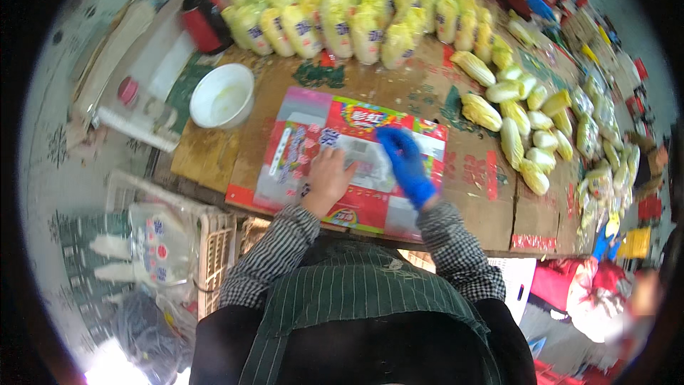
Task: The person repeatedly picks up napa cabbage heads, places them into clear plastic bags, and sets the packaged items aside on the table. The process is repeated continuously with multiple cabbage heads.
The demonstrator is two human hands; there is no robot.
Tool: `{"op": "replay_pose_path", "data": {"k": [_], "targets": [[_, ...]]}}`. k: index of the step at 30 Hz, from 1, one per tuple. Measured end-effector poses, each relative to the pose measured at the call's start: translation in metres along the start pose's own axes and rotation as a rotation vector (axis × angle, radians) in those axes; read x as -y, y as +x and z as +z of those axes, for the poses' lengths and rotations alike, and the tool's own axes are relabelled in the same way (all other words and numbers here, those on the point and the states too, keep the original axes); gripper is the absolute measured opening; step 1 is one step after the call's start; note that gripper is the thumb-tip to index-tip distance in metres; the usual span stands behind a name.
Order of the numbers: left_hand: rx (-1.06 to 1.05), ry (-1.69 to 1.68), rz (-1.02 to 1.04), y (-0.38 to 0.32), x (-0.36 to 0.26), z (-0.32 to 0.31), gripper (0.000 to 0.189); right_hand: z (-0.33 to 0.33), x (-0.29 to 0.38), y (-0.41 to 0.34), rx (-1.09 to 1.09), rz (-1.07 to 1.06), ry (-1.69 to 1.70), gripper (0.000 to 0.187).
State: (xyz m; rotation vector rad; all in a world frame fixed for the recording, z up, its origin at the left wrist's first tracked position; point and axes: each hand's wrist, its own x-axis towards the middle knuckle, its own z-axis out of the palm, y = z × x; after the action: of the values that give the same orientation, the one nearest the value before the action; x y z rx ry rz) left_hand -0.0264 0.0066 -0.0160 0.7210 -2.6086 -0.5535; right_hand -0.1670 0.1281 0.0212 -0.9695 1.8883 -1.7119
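My left hand (328, 174), bare, lies with its fingers spread on a clear printed plastic bag (302, 155). Under the bag is a flattened, brightly printed cardboard sheet (368, 219) near the table's front edge. My right hand (403, 163), in a blue glove, is over the right part of the sheet with its fingers bent; whether it pinches the plastic is hidden. Beyond the sheet stand many napa cabbages in printed clear bags (336, 27). Unbagged napa cabbages (511, 141) lie in a heap to the right.
A white bowl (222, 96) and a red and black container (206, 21) are at the left. A plastic crate (216, 256) stands below the table's left front. Bagged cabbages (598, 179) lie far right. Co-workers with blue gloves are at the upper right (539, 6) and lower right (604, 243).
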Motion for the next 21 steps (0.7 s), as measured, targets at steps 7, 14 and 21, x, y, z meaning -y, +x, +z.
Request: {"op": "replay_pose_path", "data": {"k": [7,14,21], "targets": [[-0.016,-0.377,-0.254,-0.004,0.035,0.000,0.019,0.040,-0.061,-0.022,0.211,-0.067,-0.373,0.020],[-0.007,0.073,-0.118,0.000,0.006,-0.018,0.014,0.033,-0.042,-0.008,0.430,-0.001,-0.396,0.069],[-0.029,-0.121,-0.230,-0.003,0.011,-0.001,0.009,-0.062,-0.027,0.003,-0.017,-0.189,-0.457,0.055]]}}
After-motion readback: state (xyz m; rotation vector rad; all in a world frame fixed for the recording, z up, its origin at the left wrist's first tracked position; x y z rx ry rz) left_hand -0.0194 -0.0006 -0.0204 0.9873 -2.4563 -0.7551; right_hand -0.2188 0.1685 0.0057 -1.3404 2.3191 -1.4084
